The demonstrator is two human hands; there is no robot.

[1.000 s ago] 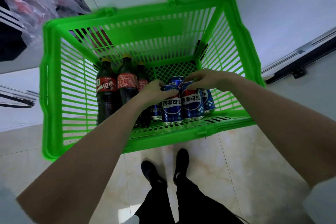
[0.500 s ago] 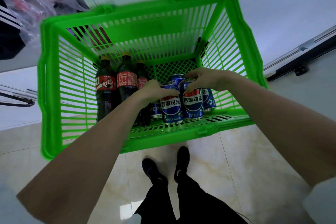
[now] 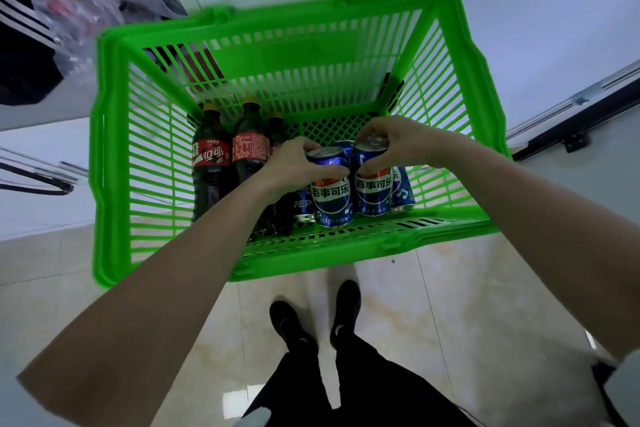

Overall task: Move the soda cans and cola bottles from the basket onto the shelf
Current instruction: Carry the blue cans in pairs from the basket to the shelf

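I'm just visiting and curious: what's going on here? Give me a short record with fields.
container: green plastic basket, held up above the tiled floor
left hand: gripping a blue Pepsi can
right hand: gripping a second Pepsi can by its top
other cans: at least three more blue cans around these two, partly hidden
cola bottles: three visible, yellow caps, upright at the basket's left
shelf: not in view

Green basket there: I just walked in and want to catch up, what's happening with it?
A person is unloading drinks from the green basket. Their left hand grips one blue soda can and their right hand grips the can beside it. Both cans remain inside the basket. More blue cans and three cola bottles are also inside.
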